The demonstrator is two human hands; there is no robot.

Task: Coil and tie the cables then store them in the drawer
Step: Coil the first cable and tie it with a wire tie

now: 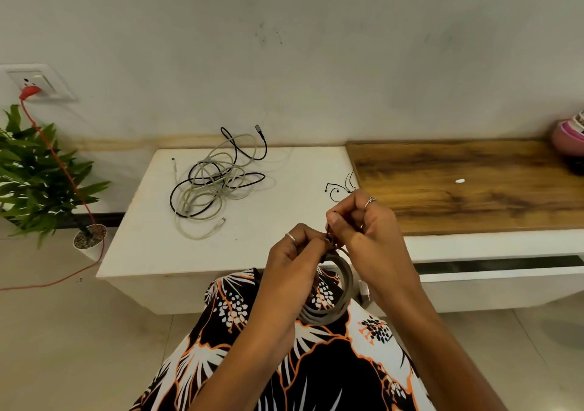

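A grey cable wound into a coil hangs over my lap. My left hand pinches the top of that coil. Just right of it, my right hand pinches a thin dark tie at the same spot on the coil. A tangle of white and black cables lies loose on the white cabinet top. Thin black twist ties lie near the cabinet's right edge. The white drawer under the wooden shelf stands slightly pulled out at the right.
A wooden shelf top carries a small white piece and a pink object at the far right. A potted plant stands on the floor at left, with an orange cord running from a wall socket.
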